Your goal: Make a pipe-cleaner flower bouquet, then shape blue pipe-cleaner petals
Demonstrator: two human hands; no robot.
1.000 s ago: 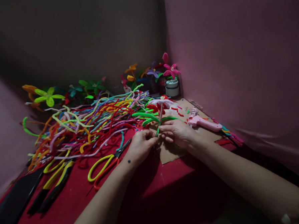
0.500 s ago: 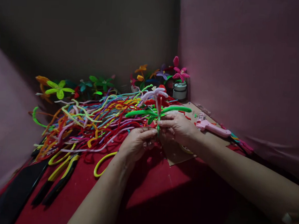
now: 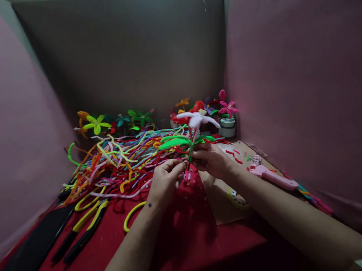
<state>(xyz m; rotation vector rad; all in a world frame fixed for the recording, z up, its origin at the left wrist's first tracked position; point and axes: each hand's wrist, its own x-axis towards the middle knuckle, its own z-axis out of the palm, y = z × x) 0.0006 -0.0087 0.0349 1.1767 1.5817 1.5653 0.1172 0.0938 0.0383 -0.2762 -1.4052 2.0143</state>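
Pipe-cleaner flowers (image 3: 196, 120) rise above my right hand (image 3: 212, 158), which pinches their stem (image 3: 192, 146) beside my left hand (image 3: 164, 179), whose grip I can't tell.

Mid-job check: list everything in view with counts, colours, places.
Held flower: one, red and lilac blooms, green leaves, centre.
Pipe cleaners: many, mixed, left; some far right.
Display flowers: several, mixed, back.
Jar: one, grey, back right.
Cardboard: one, brown, right of centre.
Glue gun: one, pink, cardboard's right side.
Scraps: several, mostly red, on cardboard.
Round object: one, yellow rim, on cardboard.
Pliers: one, yellow and black, lower left.
Looped handles: two, yellow, near pliers.
Flat object: one, black, lower left.
Tabletop: one, red, beneath.
Panels: three, grey and pink, around.
Left hand: one, bare, by stem.
Right hand: one, bare, holding stem.
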